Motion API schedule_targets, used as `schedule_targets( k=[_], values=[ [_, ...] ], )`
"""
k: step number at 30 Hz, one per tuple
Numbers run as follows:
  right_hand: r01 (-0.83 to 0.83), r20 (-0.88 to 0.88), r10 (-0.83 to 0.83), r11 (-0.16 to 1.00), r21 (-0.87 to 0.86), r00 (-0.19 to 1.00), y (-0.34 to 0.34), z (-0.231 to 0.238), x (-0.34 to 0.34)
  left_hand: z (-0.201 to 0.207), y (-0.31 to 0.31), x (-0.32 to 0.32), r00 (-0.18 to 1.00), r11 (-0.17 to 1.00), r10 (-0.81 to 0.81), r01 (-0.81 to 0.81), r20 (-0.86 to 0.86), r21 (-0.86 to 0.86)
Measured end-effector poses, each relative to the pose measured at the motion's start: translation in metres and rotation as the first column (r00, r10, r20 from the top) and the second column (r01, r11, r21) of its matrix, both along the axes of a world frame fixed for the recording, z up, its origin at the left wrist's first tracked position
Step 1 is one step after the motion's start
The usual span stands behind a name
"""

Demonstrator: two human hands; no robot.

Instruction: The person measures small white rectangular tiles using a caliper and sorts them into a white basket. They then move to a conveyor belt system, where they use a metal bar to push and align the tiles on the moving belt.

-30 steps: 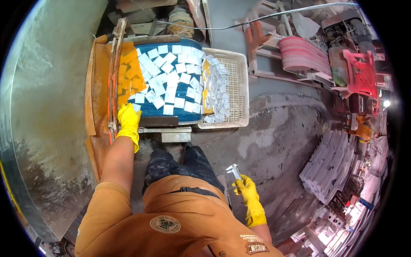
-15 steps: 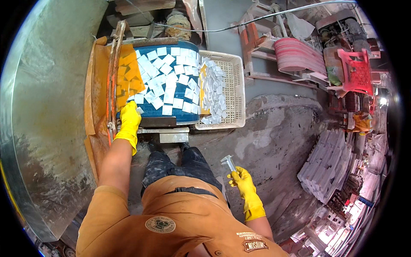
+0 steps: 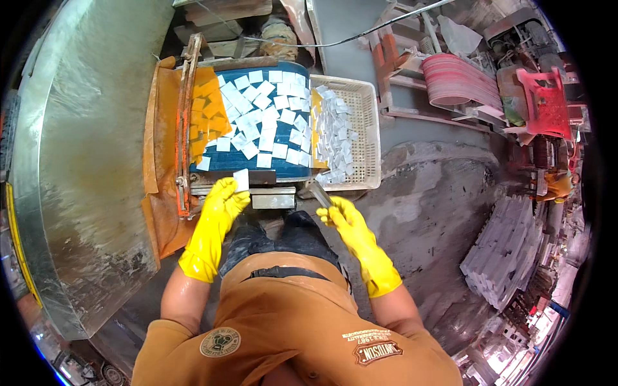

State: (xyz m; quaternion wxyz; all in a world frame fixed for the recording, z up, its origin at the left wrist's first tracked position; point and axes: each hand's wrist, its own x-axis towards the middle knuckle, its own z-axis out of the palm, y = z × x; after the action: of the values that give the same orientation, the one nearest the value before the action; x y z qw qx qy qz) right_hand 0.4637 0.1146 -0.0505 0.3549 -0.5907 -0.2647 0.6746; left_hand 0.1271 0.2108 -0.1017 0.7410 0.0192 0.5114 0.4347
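Observation:
My left hand (image 3: pixel 217 212), in a yellow rubber glove, pinches a small white square tile (image 3: pixel 241 181) just in front of the blue conveyor belt (image 3: pixel 226 159). My right hand (image 3: pixel 349 226), gloved the same way, grips a metal caliper (image 3: pixel 320 194), whose jaws point up and leftward near the crate's front corner. The two hands are apart, with the caliper clear of the tile. Many similar white tiles (image 3: pixel 267 138) lie scattered on the belt, some touching or overlapping. At its right end, a cream plastic crate (image 3: pixel 373 132) holds a heap of tiles (image 3: pixel 333 132).
An orange flap (image 3: pixel 207 103) and an orange-red metal bar (image 3: pixel 185 135) cross the belt's left end. A large metal housing (image 3: pixel 96 174) stands at far left. On the right are a stack of grey slabs (image 3: pixel 499 251), pink round pieces (image 3: pixel 460 80) and a red plastic chair (image 3: pixel 544 103).
My left hand has drawn back from the belt's left front corner with a tile. My right hand has risen leftward with the caliper, bringing it nearer the belt.

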Motion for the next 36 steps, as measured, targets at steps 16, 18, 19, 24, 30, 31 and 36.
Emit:
schedule_targets(
  k=[16, 18, 19, 24, 30, 31, 36],
  values=[
    [-0.628, 0.758, -0.023, 0.545, 0.556, 0.652, 0.095, 0.048, -0.088, 0.078, -0.048, 0.013, 0.956, 0.968, 0.225, -0.196, 0.190, -0.158],
    [-0.648, 0.769, -0.010, 0.531, 0.546, 0.639, 0.097, 0.050, -0.088, 0.082, -0.048, 0.015, 0.957, 0.956, 0.253, -0.226, 0.138, -0.187],
    [-0.658, 0.774, -0.005, 0.525, 0.541, 0.633, 0.097, 0.050, -0.088, 0.082, -0.049, 0.014, 0.957, 0.956, 0.256, -0.229, 0.136, -0.184],
    [-0.662, 0.778, -0.015, 0.515, 0.544, 0.628, 0.099, 0.053, -0.091, 0.082, -0.052, 0.013, 0.960, 0.958, 0.255, -0.234, 0.117, -0.168],
    [-0.693, 0.793, -0.009, 0.480, 0.538, 0.609, 0.096, 0.044, -0.095, 0.078, -0.056, 0.008, 0.951, 0.967, 0.247, -0.229, 0.187, -0.116],
    [-0.708, 0.801, 0.000, 0.467, 0.529, 0.598, 0.096, 0.043, -0.095, 0.078, -0.055, 0.009, 0.953, 0.963, 0.256, -0.237, 0.163, -0.129],
    [-0.703, 0.794, 0.010, 0.473, 0.531, 0.607, 0.096, 0.036, -0.094, 0.081, -0.054, 0.011, 0.958, 0.956, 0.265, -0.246, 0.113, -0.159]
  ],
)
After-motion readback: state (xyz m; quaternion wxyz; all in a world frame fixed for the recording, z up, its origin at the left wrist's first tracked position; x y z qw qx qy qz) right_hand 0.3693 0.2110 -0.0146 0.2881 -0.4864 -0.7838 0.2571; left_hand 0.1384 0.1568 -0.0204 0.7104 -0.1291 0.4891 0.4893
